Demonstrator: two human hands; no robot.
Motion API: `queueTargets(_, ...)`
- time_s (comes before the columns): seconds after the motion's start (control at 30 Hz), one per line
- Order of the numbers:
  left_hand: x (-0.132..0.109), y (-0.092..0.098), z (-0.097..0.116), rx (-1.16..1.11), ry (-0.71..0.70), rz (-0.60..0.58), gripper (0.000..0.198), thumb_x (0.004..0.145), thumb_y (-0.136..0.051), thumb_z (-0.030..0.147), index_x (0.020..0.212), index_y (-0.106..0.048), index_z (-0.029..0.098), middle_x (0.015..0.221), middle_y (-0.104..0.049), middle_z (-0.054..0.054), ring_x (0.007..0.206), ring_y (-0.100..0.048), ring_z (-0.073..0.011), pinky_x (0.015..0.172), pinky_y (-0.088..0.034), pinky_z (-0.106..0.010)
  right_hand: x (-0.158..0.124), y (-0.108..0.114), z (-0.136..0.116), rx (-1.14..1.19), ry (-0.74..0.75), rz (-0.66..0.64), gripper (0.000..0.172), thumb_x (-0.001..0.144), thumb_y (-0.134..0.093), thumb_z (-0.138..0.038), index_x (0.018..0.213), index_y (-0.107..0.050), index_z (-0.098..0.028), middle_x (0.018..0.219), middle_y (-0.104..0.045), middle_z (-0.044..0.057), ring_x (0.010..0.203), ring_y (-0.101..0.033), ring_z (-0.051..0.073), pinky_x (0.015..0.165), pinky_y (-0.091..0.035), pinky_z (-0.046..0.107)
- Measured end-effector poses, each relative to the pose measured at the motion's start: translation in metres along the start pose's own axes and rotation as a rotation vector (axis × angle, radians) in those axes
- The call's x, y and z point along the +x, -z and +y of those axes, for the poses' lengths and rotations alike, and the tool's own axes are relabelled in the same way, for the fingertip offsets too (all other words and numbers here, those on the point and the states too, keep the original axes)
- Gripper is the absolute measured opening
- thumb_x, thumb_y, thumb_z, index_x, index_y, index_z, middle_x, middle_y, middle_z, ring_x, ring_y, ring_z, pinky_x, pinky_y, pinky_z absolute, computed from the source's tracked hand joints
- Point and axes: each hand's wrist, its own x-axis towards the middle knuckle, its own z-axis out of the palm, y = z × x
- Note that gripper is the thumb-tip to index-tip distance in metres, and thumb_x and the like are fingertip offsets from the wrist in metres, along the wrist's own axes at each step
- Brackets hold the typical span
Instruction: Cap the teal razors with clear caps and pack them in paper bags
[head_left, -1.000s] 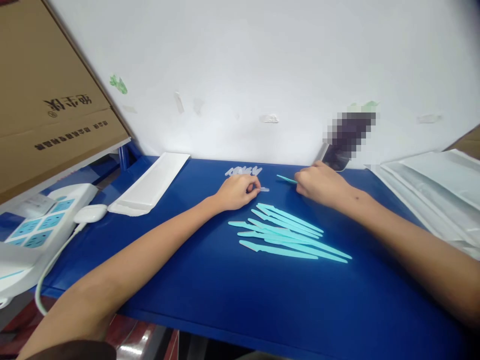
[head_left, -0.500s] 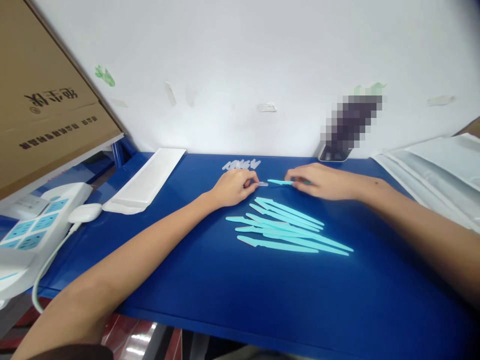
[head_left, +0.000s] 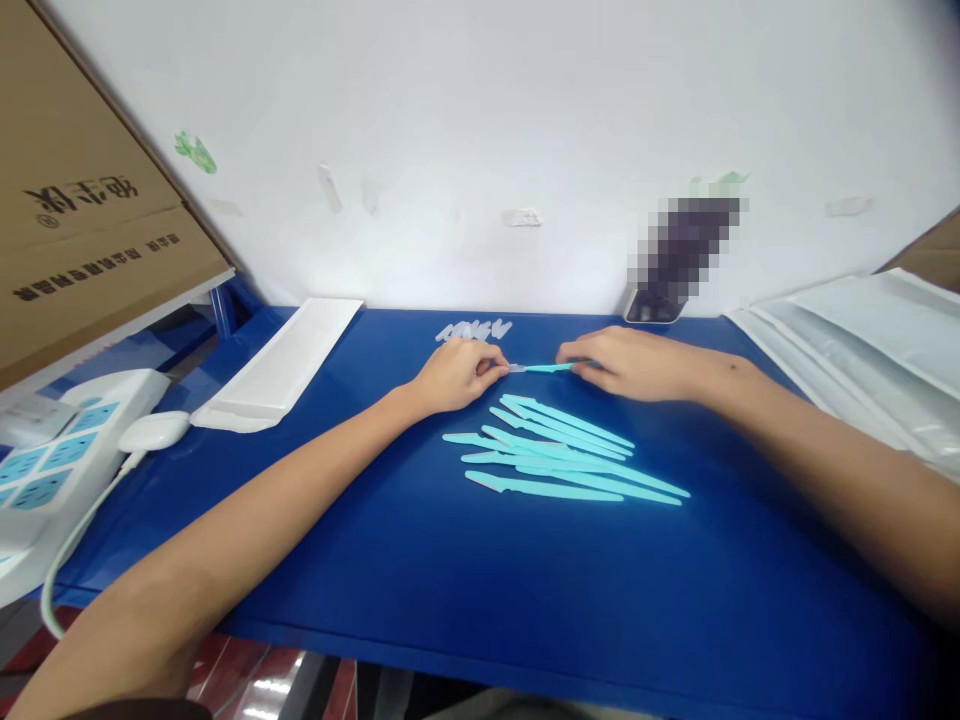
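Note:
My left hand (head_left: 463, 375) pinches a small translucent cap (head_left: 517, 368) above the blue table. From the other side my right hand (head_left: 626, 364) grips a turquoise eyebrow razor (head_left: 546, 368) by its handle. The razor's blade end meets the cap, and appears to be at its opening or just inside. Nearer to me several more turquoise eyebrow razors (head_left: 559, 490) lie in a loose, overlapping group, blade ends to the left. Behind my left hand sits a small row of loose translucent caps (head_left: 472, 330).
A white flat package (head_left: 279, 365) lies at the left, near a white power strip (head_left: 82, 450) with a plugged-in charger and cable. A phone (head_left: 654, 306) leans on the white wall. Plastic bags (head_left: 862, 350) cover the right side, and a cardboard box (head_left: 97, 180) stands at the upper left.
The gap between cap and razor has closed: the blade end now meets the cap. The whole view has shifted slightly, with things appearing a little further left.

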Motion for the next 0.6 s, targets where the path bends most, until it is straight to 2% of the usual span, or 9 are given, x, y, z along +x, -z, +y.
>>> queueTargets(0.27,0.001,0.003,0.002,0.011,-0.028,0.016,0.018,0.097,-0.064,0.026,0.095,-0.080,0.019,0.087,-0.072,-0.005,0.073,-0.059,-0.0167,0.073,-0.045,-0.031,0.000,0.003,-0.010,-0.169,-0.077,0.077,0.037,0.103,-0.037,-0.030,0.114,-0.072,-0.027,0.106,-0.076,0.007,0.089,-0.069,0.024,0.061,-0.036,0.032)
queueTargets(0.43,0.001,0.004,0.004,0.026,-0.074,0.002,0.018,0.097,-0.064,0.023,0.095,-0.081,0.018,0.086,-0.072,-0.006,0.075,-0.061,-0.0177,0.078,-0.047,-0.033,0.001,0.009,-0.025,-0.387,-0.119,0.070,0.040,0.097,-0.041,-0.019,0.119,-0.074,-0.025,0.099,-0.075,0.008,0.077,-0.067,0.022,0.054,-0.024,0.033)
queueTargets(0.6,0.002,0.002,0.005,0.010,-0.109,0.006,0.018,0.097,-0.063,0.022,0.095,-0.081,0.017,0.087,-0.073,-0.007,0.074,-0.061,-0.0173,0.077,-0.047,-0.033,0.001,0.014,-0.043,-0.502,-0.084,0.119,0.041,0.092,-0.044,-0.013,0.113,-0.077,-0.022,0.090,-0.074,0.010,0.073,-0.064,0.021,0.053,-0.022,0.034)
